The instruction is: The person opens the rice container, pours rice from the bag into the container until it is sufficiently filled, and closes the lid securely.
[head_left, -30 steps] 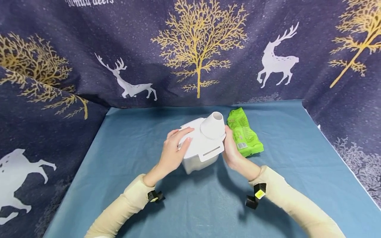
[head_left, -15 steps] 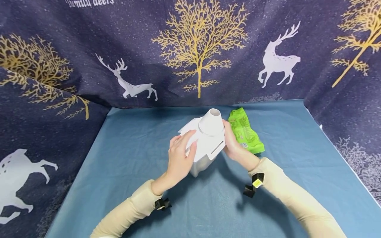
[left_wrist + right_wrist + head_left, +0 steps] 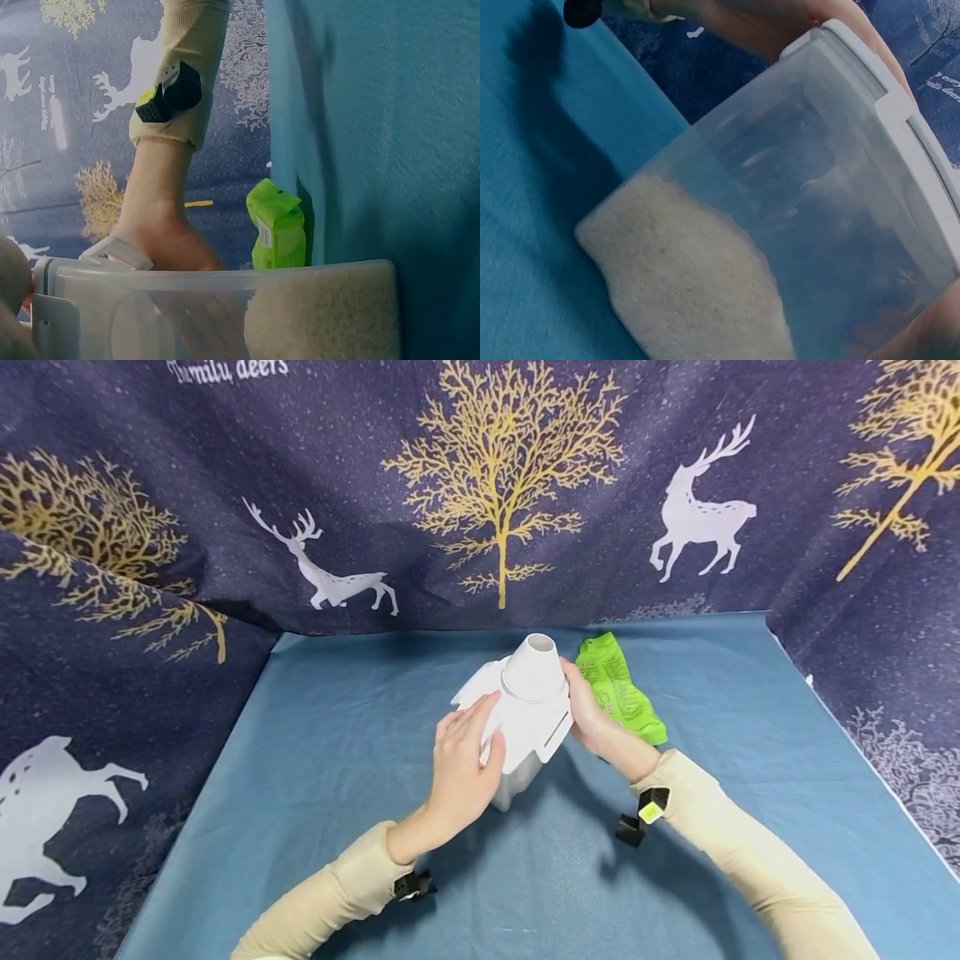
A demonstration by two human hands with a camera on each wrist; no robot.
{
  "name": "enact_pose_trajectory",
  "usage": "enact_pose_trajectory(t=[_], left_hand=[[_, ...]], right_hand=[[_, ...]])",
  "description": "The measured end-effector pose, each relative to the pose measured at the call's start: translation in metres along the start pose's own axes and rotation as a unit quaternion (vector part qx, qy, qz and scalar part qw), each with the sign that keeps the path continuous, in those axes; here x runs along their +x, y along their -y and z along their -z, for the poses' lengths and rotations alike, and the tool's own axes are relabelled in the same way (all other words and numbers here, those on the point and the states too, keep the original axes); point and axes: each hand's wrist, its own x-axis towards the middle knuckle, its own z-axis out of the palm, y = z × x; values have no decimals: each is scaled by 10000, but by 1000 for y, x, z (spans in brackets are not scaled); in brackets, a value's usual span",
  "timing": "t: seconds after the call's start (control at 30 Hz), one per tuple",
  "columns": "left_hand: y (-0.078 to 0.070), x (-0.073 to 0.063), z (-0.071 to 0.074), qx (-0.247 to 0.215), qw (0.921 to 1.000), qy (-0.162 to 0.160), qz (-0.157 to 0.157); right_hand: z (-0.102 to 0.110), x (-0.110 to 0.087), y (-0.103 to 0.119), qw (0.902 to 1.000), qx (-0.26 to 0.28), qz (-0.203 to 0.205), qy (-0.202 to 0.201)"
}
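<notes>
A clear plastic rice storage box (image 3: 832,187) with white rice (image 3: 690,277) inside stands tilted between my hands. Its white lid (image 3: 525,727) carries a white cone-shaped piece (image 3: 533,670), open at the top. My left hand (image 3: 465,768) rests on the lid's left part, fingers stretched across it and thumb apart. On the other side my right hand (image 3: 588,706) holds the box by the lid's right edge; its fingers are mostly hidden in the head view. Through the clear wall in the left wrist view, part of the right hand (image 3: 169,236) shows behind the box.
A bright green printed packet (image 3: 618,689) lies just right of the right hand. Blue cloth (image 3: 337,735) covers the table. Behind it hangs a dark curtain (image 3: 450,568) with deer and trees. A small black camera sits on each wrist.
The box has turned, its slotted lid flap swinging to the right. My left hand has shifted right and nearer with it; the right hand stays at the box's right side.
</notes>
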Motion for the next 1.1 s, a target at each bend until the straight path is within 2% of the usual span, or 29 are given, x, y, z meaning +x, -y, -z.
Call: enact_pose_trajectory(t=[0.23,0.5,0.7,0.9,1.1], left_hand=[[-7,-3,-4,98,9997,202,46],[-16,-6,-4,43,9990,441,-82],[-19,-8,-6,195,9989,397,-185],[-24,-8,-7,259,9985,467,-155],[-25,-9,-9,363,9984,379,-206]], right_hand=[[6,3,2,9996,-259,-53,119],[9,6,5,9987,-420,-213,213],[10,8,7,9986,-375,-272,246],[9,10,8,9985,-405,-180,314],[7,15,8,9993,-180,-229,234]])
